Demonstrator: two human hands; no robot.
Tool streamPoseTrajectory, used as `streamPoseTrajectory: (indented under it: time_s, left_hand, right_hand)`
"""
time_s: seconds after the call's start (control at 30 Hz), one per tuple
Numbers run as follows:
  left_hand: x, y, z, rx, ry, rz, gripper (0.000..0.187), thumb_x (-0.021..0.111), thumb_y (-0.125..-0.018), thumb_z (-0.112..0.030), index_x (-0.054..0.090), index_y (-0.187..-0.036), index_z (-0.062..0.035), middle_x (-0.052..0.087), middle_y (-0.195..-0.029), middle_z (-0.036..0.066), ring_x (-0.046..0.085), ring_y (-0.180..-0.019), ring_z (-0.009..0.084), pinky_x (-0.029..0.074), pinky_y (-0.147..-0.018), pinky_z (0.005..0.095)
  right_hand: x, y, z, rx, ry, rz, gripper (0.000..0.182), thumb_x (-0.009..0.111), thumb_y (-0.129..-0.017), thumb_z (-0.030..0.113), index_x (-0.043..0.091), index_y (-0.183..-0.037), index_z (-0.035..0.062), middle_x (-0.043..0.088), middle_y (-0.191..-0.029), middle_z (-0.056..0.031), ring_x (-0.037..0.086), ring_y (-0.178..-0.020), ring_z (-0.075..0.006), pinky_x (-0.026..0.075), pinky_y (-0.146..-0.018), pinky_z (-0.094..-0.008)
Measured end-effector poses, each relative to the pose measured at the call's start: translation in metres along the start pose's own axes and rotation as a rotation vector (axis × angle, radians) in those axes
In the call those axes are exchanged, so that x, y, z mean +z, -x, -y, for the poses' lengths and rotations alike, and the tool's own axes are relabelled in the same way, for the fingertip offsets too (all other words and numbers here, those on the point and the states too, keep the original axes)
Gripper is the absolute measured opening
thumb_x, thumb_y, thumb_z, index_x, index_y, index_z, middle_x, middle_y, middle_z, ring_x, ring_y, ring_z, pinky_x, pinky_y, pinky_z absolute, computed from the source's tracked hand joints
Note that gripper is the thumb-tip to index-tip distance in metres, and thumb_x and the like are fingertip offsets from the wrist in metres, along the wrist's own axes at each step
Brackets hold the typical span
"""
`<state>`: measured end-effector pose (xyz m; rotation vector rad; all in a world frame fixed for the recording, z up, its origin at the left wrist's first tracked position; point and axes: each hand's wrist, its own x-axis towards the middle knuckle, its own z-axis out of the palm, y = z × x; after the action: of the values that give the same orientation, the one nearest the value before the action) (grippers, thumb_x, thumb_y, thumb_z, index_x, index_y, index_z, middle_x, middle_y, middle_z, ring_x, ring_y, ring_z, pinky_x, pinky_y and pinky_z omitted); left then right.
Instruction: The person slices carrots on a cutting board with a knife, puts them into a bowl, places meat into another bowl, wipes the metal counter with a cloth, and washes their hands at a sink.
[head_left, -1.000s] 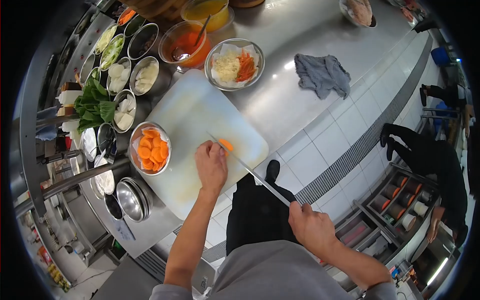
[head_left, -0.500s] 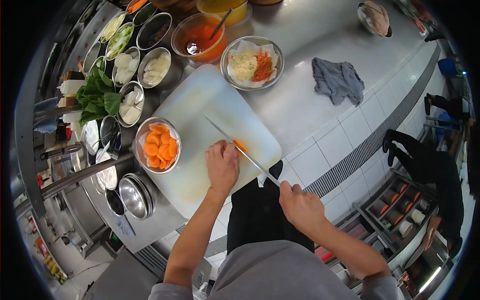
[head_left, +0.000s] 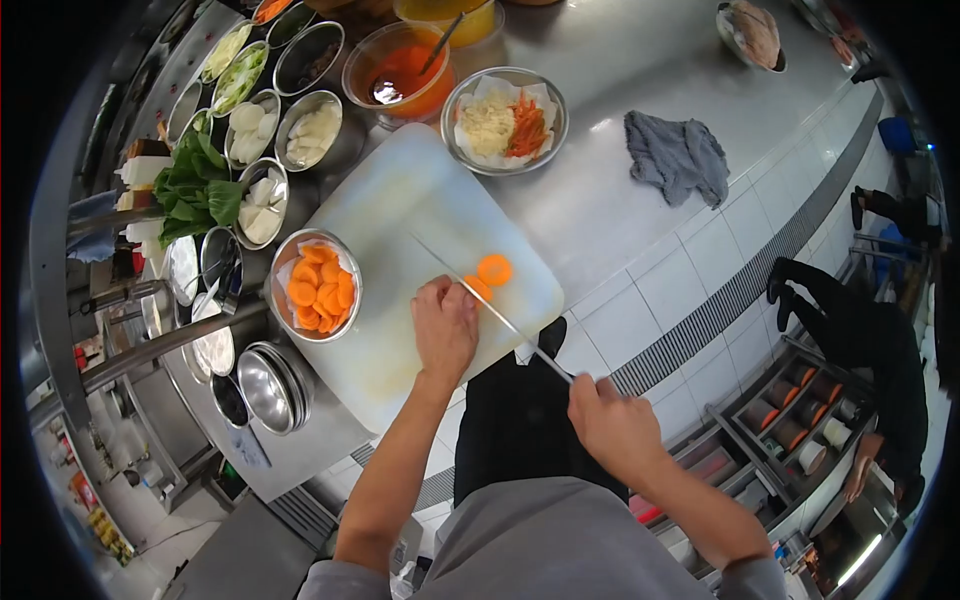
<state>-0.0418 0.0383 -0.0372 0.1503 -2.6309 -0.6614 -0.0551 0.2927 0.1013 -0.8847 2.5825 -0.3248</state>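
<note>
My right hand (head_left: 615,425) is wrapped round the handle of a long knife (head_left: 522,338). The blade slants up and left across the white cutting board (head_left: 400,200). Just left of the blade, my left hand (head_left: 445,325) presses down with curled fingers, apparently on a carrot (head_left: 478,288); most of it is hidden by hand and blade, and an orange part shows past the knife. A round carrot slice (head_left: 494,269) lies flat on the board beyond the blade. On the board's left side a metal bowl (head_left: 357,318) holds many carrot slices (head_left: 322,290).
Behind the board stands a bowl of shredded food (head_left: 505,120) beside a tub of orange liquid (head_left: 400,75). Metal containers (head_left: 310,128) and leafy greens (head_left: 195,185) line the left. A grey cloth (head_left: 676,160) lies on the steel counter (head_left: 590,70). Another person (head_left: 870,330) is at the right.
A round carrot slice now lies on the board beyond the blade. My right hand and the knife handle have shifted slightly right and down; my left hand has barely moved.
</note>
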Motion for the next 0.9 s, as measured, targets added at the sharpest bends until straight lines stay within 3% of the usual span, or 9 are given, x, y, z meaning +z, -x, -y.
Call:
streamPoseTrajectory:
  time_s: [0.13,0.2,0.33,0.4,0.8,0.9]
  left_hand:
    - [-0.003,-0.001,-0.001,-0.012,-0.015,0.026,0.037,0.070,-0.089,-0.001,0.051,-0.119,-0.0100,0.056,-0.115,0.017,0.055,-0.097,0.0358,0.043,-0.081,0.0481]
    - [-0.004,-0.002,0.000,0.007,-0.017,0.020,0.039,0.071,-0.088,0.000,0.050,-0.120,-0.0101,0.055,-0.114,0.017,0.055,-0.097,0.0357,0.043,-0.081,0.0480]
    - [-0.002,-0.001,0.000,0.023,0.002,0.001,0.040,0.071,-0.086,0.000,0.050,-0.119,-0.0100,0.055,-0.113,0.016,0.055,-0.097,0.0354,0.043,-0.080,0.0479]
    - [-0.002,-0.002,0.002,0.025,0.003,-0.005,0.040,0.071,-0.086,0.000,0.050,-0.119,-0.0100,0.055,-0.113,0.017,0.055,-0.096,0.0353,0.043,-0.080,0.0479]
    - [-0.003,-0.001,0.001,0.019,-0.006,0.015,0.037,0.069,-0.091,-0.002,0.050,-0.122,-0.0106,0.056,-0.115,0.017,0.055,-0.098,0.0350,0.042,-0.083,0.0484]
    - [-0.001,0.001,0.004,0.028,-0.002,-0.012,0.035,0.068,-0.094,-0.003,0.050,-0.123,-0.0116,0.055,-0.116,0.016,0.054,-0.100,0.0350,0.041,-0.084,0.0486]
  right_hand:
    - [-0.021,0.034,-0.005,0.040,-0.010,0.076,0.019,0.063,-0.098,0.018,0.048,-0.091,0.0085,0.060,-0.066,-0.0085,0.065,-0.046,-0.0255,0.053,-0.042,-0.0379]
    - [-0.027,0.041,-0.008,0.078,-0.058,0.149,0.019,0.065,-0.097,0.018,0.050,-0.092,0.0083,0.060,-0.066,-0.0102,0.064,-0.047,-0.0316,0.054,-0.046,-0.0429]
    - [-0.028,0.029,-0.005,0.072,-0.056,0.168,0.020,0.066,-0.096,0.017,0.049,-0.091,0.0082,0.060,-0.065,-0.0096,0.064,-0.047,-0.0313,0.054,-0.045,-0.0416]
    - [-0.016,0.013,-0.004,0.010,0.001,0.152,0.020,0.063,-0.096,0.014,0.046,-0.089,0.0077,0.060,-0.064,-0.0082,0.067,-0.048,-0.0253,0.054,-0.043,-0.0367]
    - [0.051,-0.061,0.005,-0.044,0.074,-0.126,0.014,0.062,-0.098,0.018,0.052,-0.095,0.0078,0.061,-0.062,-0.0073,0.068,-0.050,-0.0235,0.054,-0.044,-0.0349]
    - [0.057,-0.074,-0.001,-0.052,0.116,-0.095,0.014,0.061,-0.099,0.021,0.054,-0.098,0.0083,0.061,-0.061,-0.0071,0.068,-0.051,-0.0254,0.054,-0.045,-0.0363]
